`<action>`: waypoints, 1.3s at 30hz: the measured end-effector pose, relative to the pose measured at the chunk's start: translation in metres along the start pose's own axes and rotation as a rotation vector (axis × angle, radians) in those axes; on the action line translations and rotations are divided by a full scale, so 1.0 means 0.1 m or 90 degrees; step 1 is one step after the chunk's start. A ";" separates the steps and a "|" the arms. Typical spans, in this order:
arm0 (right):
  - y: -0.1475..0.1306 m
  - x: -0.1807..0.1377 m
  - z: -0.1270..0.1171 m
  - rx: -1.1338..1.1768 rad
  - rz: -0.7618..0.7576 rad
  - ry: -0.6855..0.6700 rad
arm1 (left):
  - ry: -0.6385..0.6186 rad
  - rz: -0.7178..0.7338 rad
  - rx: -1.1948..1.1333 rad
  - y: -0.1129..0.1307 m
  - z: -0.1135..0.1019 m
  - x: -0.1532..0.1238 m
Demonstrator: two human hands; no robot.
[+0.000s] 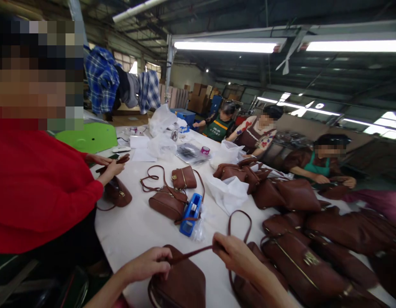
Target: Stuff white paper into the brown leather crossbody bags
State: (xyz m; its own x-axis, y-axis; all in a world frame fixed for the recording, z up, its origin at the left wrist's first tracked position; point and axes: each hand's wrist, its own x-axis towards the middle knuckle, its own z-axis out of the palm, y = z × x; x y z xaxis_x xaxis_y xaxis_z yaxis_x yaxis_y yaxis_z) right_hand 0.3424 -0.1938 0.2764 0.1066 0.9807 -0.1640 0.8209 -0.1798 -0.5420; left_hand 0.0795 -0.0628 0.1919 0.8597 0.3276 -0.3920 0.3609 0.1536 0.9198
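A brown leather handbag [180, 284] lies on the white table [134, 231] right in front of me. Its thin brown strap [193, 253] runs taut between my two hands. My left hand [149, 264] is closed in a pinch on the strap's near end, just above the bag. My right hand [234, 253] is closed around the strap further right, where it loops up and over toward a second brown bag [246, 291]. A blue tape dispenser [190, 214] sits just beyond my hands.
A person in a red top [37, 188] sits at the left, handling a small brown bag [117, 192]. Several brown bags [300, 265] pile up on the right. More bags [172, 192], white plastic sheets [228, 192] and three seated workers [258, 130] are further down the table.
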 end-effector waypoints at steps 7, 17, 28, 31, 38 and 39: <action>-0.42 0.14 -0.36 0.086 -0.058 -0.022 | -0.104 0.144 0.060 0.78 0.14 0.12; -0.21 -0.07 -0.74 0.584 0.062 0.039 | 0.007 0.174 0.206 0.45 -0.07 0.29; -0.54 -0.09 -0.94 0.896 -0.068 0.120 | 0.167 0.122 0.037 0.29 -0.03 0.43; -0.51 -0.06 -0.79 0.926 -0.046 0.119 | 0.259 0.133 0.038 0.24 0.09 0.42; -0.67 0.14 -0.23 0.921 0.040 0.145 | 0.298 0.206 -0.006 0.29 0.46 0.48; -0.69 0.17 -0.13 0.908 0.066 0.138 | 0.293 0.207 -0.042 0.30 0.48 0.51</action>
State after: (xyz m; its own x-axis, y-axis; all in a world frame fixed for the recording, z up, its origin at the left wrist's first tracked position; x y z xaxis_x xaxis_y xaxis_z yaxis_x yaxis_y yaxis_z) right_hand 0.2949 -0.1640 0.3214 0.3169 0.9276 -0.1979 -0.4298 -0.0456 -0.9018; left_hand 0.1515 -0.0857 0.2005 0.6715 0.7378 -0.0686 0.0686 0.0303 0.9972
